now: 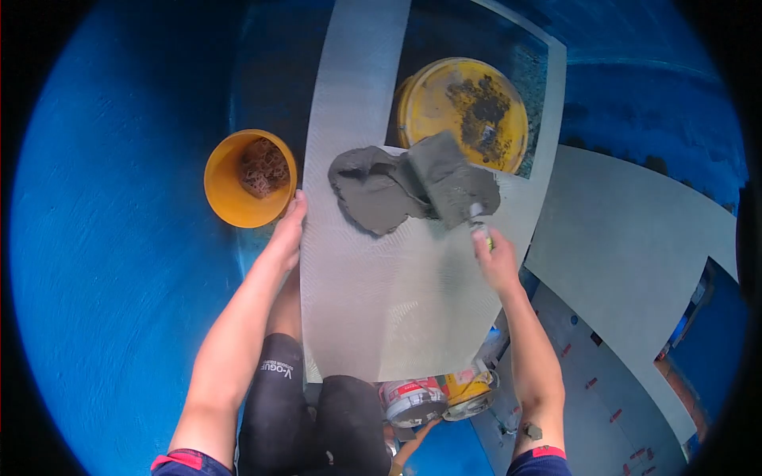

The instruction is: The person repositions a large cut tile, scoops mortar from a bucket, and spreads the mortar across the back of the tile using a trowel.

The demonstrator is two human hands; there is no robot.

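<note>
A large pale grey panel (357,309) with a rectangular opening at its upper part lies before me. My left hand (290,230) grips its left edge, the fingers partly hidden. Two thick patches of wet grey mortar (369,194) spread across the panel's middle. My right hand (498,258) is closed around the short handle of a trowel (448,178). Its wide blade, coated in grey mortar, is slightly blurred and rests on or just over the right part of the mortar; which one I cannot tell.
A yellow bucket (218,186) with brownish bits inside stands beside my left hand. Beyond the panel's opening sits a yellow lidded bucket (508,103) smeared with mortar. Paint pails (413,403) and another person's arm (417,446) show below. Another pale panel (627,238) is at right, and blue surfaces surround everything.
</note>
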